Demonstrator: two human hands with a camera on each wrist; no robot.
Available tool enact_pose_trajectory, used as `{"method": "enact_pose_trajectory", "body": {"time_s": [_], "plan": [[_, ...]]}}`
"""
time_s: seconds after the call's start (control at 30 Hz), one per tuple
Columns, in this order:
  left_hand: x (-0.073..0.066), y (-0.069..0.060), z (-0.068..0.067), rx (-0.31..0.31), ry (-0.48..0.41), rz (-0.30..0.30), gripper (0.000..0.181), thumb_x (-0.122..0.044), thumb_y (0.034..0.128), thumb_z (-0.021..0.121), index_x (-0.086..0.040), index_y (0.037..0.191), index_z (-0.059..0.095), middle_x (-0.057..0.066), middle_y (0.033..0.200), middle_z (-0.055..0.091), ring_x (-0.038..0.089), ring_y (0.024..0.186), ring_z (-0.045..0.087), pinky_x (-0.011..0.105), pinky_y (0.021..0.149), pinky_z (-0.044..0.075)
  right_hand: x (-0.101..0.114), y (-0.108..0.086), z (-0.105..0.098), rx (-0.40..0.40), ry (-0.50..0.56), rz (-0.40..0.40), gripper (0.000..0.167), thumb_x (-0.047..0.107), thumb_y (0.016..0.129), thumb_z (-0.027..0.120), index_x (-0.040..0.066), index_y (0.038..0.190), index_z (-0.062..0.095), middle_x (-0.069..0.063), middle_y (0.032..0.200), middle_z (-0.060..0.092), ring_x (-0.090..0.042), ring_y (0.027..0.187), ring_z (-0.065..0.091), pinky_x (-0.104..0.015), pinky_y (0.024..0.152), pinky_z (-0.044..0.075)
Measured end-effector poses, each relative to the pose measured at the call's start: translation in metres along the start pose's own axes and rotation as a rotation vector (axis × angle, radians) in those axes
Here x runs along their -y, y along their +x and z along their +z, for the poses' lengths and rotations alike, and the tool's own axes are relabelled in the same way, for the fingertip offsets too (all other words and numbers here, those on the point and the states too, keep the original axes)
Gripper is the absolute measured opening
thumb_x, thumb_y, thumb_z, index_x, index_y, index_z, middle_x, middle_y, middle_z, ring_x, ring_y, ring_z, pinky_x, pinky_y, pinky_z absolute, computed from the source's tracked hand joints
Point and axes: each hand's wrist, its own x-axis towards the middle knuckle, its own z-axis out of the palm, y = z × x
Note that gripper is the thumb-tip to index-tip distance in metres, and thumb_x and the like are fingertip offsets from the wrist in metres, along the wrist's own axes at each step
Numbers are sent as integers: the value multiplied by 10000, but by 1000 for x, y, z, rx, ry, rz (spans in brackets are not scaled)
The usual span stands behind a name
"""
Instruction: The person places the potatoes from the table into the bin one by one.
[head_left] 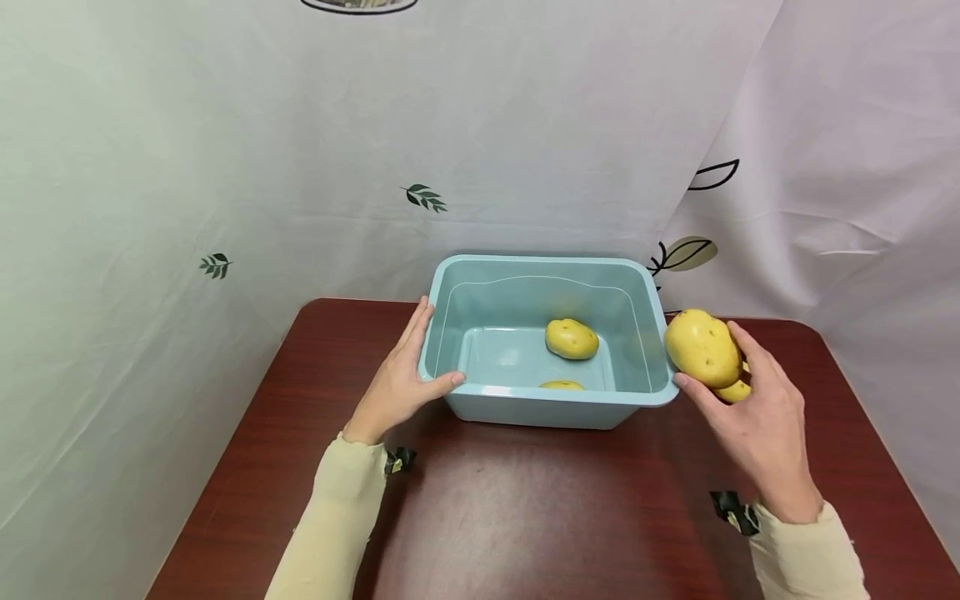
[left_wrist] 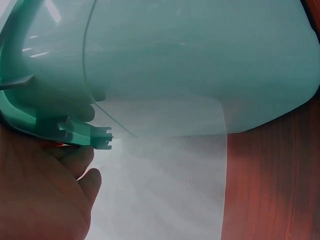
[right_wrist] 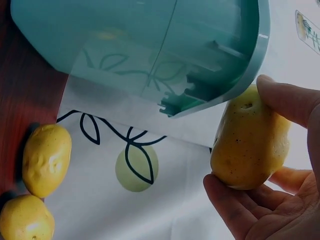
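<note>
A light blue-green plastic bin [head_left: 525, 408] stands on the table with two yellow potatoes inside: one potato [head_left: 572, 339] fully seen, the other [head_left: 562, 385] mostly hidden by the front wall. My left hand [head_left: 397, 379] holds the bin's left front corner, thumb at the front rim and fingers along the left side. Just outside the right rim, my right hand [head_left: 761, 417] grips a potato [head_left: 702, 348] between thumb and fingers. In the right wrist view, two more potatoes, one [right_wrist: 47, 160] above the other [right_wrist: 26, 218], lie on the table; the head view shows them partly behind my right hand.
The dark red-brown wooden table [head_left: 540, 517] extends around the bin. A pale cloth [head_left: 525, 142] with leaf prints hangs behind and beside the table.
</note>
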Motion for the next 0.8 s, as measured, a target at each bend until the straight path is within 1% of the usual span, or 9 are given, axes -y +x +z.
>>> {"method": "enact_pose_trajectory", "body": {"time_s": [0.13, 0.23, 0.3, 0.4, 0.57, 0.63, 0.7, 0.8], "plan": [[1, 0, 1, -1, 2, 5, 1019, -482, 873, 752, -235, 1633, 120, -198, 1661, 5, 124, 1512, 177, 552, 1145, 287, 4, 1, 3, 8, 10, -18, 897, 141, 668, 945, 128, 1466, 535, -184, 1309, 621, -360, 1063, 590, -219, 824, 355], [1, 0, 1, -2, 3, 5, 1017, -514, 873, 740, -241, 1633, 120, -200, 1661, 5, 125, 1510, 184, 556, 1145, 287, 6, 2, 5, 7, 29, -27, 897, 128, 671, 942, 122, 1469, 532, -185, 1321, 616, -367, 1074, 593, -126, 829, 341], [1, 0, 1, -2, 1, 4, 1015, -508, 874, 742, -243, 1633, 121, -203, 1660, 7, 121, 1510, 185, 553, 1147, 284, 8, 2, 7, 7, 44, -33, 895, 118, 672, 941, 116, 1468, 532, -185, 1321, 615, -364, 1068, 594, -69, 825, 325], [1, 0, 1, -2, 1, 5, 1013, -488, 875, 747, -235, 1633, 124, -201, 1661, 8, 122, 1509, 186, 551, 1148, 283, 11, 2, 11, 14, 56, -45, 897, 118, 676, 940, 110, 1471, 526, -180, 1333, 610, -359, 1076, 593, -43, 824, 325], [1, 0, 1, -3, 0, 7, 1010, -474, 877, 750, -232, 1633, 125, -199, 1661, 9, 123, 1512, 178, 554, 1149, 279, 14, 4, 15, 20, 62, -56, 897, 113, 681, 935, 111, 1476, 519, -178, 1340, 605, -358, 1088, 590, -39, 824, 322], [0, 0, 1, -2, -1, 8, 1010, -475, 877, 750, -234, 1633, 124, -200, 1661, 9, 123, 1512, 176, 555, 1149, 278, 15, 4, 16, 19, 61, -57, 896, 112, 681, 934, 108, 1476, 520, -181, 1340, 605, -368, 1093, 586, -51, 832, 323], [0, 0, 1, -2, 0, 6, 1011, -479, 877, 748, -233, 1633, 124, -202, 1661, 8, 120, 1511, 178, 553, 1149, 280, 16, 5, 16, 19, 60, -62, 893, 109, 682, 931, 101, 1475, 520, -190, 1339, 604, -383, 1093, 574, -152, 861, 374], [1, 0, 1, -2, -3, 7, 1009, -447, 877, 758, -227, 1633, 126, -202, 1661, 9, 124, 1511, 180, 556, 1147, 283, 18, 6, 18, 20, 65, -74, 881, 108, 686, 926, 85, 1469, 522, -207, 1326, 608, -387, 1074, 564, -344, 857, 399]]}}
